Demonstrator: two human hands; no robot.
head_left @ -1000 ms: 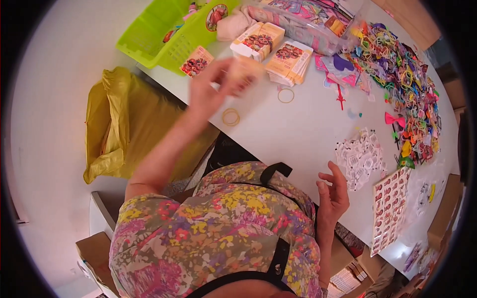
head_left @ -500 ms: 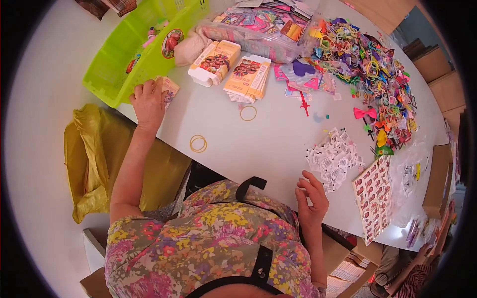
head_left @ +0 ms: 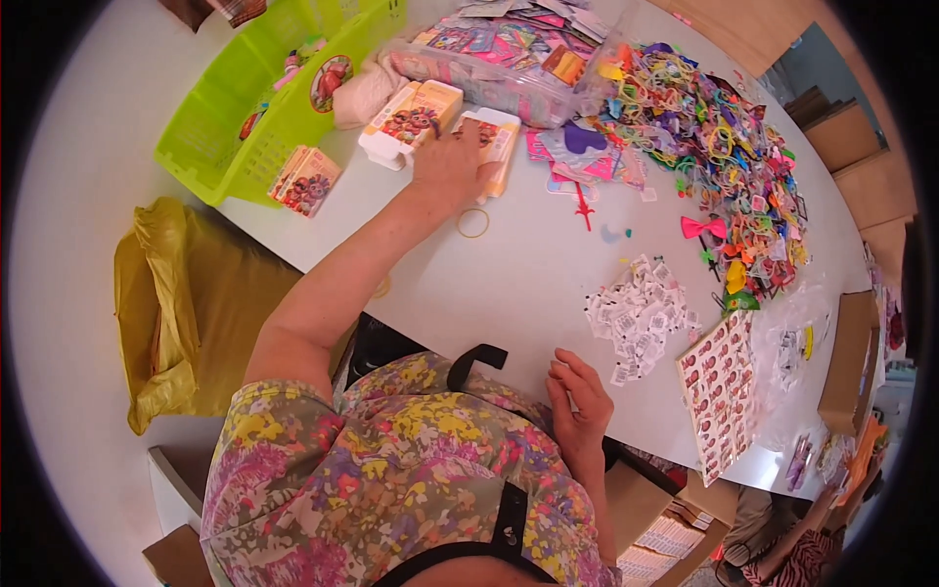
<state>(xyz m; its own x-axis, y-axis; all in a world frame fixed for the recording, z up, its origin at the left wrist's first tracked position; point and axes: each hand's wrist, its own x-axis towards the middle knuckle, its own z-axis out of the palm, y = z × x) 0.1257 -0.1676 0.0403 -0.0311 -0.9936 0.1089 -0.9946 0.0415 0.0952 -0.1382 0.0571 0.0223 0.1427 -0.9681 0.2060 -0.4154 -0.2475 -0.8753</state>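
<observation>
My left hand (head_left: 452,168) reaches across the table to a stack of flat yellow cartons (head_left: 502,137). Its bent fingers close over the top carton, with the thumb near the right edge; the fingertips are partly hidden. Just left of it stands a bundle of yellow-and-white cartons (head_left: 413,117) with a dark band round it. My right hand (head_left: 582,399) rests by the near table edge, empty, its fingers loosely bent and apart. Ahead of it lies a heap of small white printed slips (head_left: 641,318). A small pile of picture cartons (head_left: 305,181) sits beside the green basket (head_left: 220,147).
A clear plastic bin (head_left: 489,78) of packets stands at the back. Colourful trinkets (head_left: 719,147) are heaped at the right, near a sticker sheet (head_left: 719,391). One rubber band (head_left: 473,223) lies mid-table. A yellow plastic bag (head_left: 196,313) hangs at the left; a cardboard box (head_left: 675,538) is below.
My left hand has left the picture cartons by the green basket and moved right to the flat carton stack. My right hand has shifted little. The whole view has drifted slightly.
</observation>
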